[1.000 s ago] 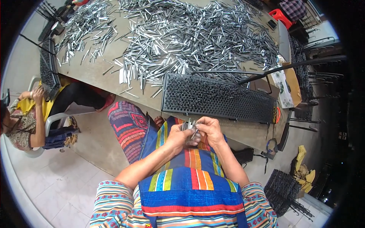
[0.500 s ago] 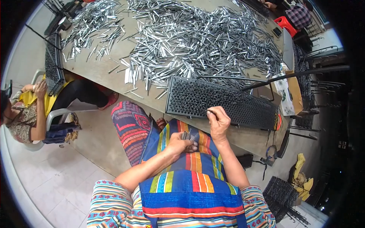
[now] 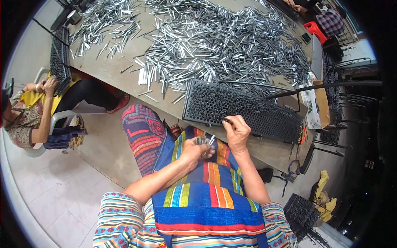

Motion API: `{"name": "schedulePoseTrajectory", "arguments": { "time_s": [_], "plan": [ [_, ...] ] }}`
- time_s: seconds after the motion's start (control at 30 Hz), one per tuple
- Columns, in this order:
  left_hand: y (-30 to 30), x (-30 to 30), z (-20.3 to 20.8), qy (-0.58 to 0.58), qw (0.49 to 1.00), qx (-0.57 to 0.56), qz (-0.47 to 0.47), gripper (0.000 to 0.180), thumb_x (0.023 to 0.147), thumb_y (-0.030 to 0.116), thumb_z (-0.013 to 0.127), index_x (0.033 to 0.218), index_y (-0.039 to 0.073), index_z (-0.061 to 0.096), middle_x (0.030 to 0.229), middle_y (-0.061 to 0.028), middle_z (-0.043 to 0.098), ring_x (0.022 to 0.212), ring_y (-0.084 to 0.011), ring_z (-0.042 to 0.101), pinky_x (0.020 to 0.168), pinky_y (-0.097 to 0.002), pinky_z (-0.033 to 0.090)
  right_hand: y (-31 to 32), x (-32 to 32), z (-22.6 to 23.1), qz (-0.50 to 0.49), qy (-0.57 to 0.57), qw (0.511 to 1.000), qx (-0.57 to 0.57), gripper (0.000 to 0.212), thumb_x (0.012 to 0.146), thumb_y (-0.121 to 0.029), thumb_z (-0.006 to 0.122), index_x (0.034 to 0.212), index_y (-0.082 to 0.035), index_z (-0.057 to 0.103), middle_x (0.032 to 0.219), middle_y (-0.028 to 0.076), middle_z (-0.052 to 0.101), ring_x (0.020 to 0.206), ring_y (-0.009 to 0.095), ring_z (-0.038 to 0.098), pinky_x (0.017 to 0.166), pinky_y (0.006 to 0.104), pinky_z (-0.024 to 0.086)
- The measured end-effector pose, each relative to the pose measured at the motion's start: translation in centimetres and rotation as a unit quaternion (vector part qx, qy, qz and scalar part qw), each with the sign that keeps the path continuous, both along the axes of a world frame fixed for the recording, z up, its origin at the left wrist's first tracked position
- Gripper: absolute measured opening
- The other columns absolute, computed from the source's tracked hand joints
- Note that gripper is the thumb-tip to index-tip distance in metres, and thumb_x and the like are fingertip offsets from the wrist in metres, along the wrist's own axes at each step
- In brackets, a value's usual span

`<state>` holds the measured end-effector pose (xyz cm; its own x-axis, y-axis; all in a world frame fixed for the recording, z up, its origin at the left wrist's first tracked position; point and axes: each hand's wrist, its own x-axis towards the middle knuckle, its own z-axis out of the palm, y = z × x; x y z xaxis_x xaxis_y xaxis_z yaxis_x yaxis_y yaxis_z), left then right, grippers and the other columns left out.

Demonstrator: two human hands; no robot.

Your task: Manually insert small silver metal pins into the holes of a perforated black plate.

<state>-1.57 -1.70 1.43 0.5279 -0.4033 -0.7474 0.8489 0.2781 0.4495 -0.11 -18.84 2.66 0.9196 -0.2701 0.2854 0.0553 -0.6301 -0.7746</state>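
Note:
My left hand point(image 3: 194, 152) is closed around a small bundle of thin grey metal strips point(image 3: 200, 141) over my lap. One brighter strip point(image 3: 212, 139) sticks out by its fingertips. My right hand point(image 3: 238, 135) is raised with thumb and fingers pinched at the near edge of a long black rack point(image 3: 244, 109) full of round holes. A small dark bit shows at those fingertips; what it is I cannot make out. The rack lies at the table's near edge. Behind it spreads a wide heap of loose metal strips point(image 3: 223, 41).
A black metal bar point(image 3: 326, 86) crosses above the rack's right end, beside an open cardboard box point(image 3: 316, 103). At left a seated co-worker point(image 3: 35, 107) handles another black rack point(image 3: 60, 62). A red container point(image 3: 315, 32) stands far right. Wire racks point(image 3: 302, 211) sit low at right.
In my left hand the bundle has tilted and a bright strip now juts from the fingers. My right hand stays pinched by the rack's edge. The co-worker's hands have come together near their rack.

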Motion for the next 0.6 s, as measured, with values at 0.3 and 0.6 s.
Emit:
{"name": "schedulePoseTrajectory", "arguments": {
  "time_s": [0.3,0.6],
  "plan": [
    [-0.9,0.6,0.5,-0.055,0.995,0.020,0.082,0.014,0.084,-0.002,0.057,0.097,-0.002,0.060,0.087,-0.0124,0.067,0.068,-0.0184,0.063,0.061,-0.0310,0.054,-1.4,-1.5,0.8,0.000,-0.002,0.996,-0.094,0.018,0.074,0.003,0.068,0.092,0.000,0.066,0.075,0.011,0.060,0.058,0.021,0.057,0.053,0.0311,0.044],
    [4.9,3.4,-0.7,-0.116,0.957,0.083,0.252,0.006,0.086,0.001,0.056,0.092,0.003,0.057,0.073,-0.0069,0.061,0.058,-0.0151,0.057,0.054,-0.0257,0.049,-21.2,-9.9,0.7,-0.293,0.073,0.895,-0.328,0.045,0.074,-0.024,0.072,0.113,-0.005,0.060,0.113,0.016,0.057,0.101,0.034,0.056,0.085,0.0450,0.045]
  ]
}}
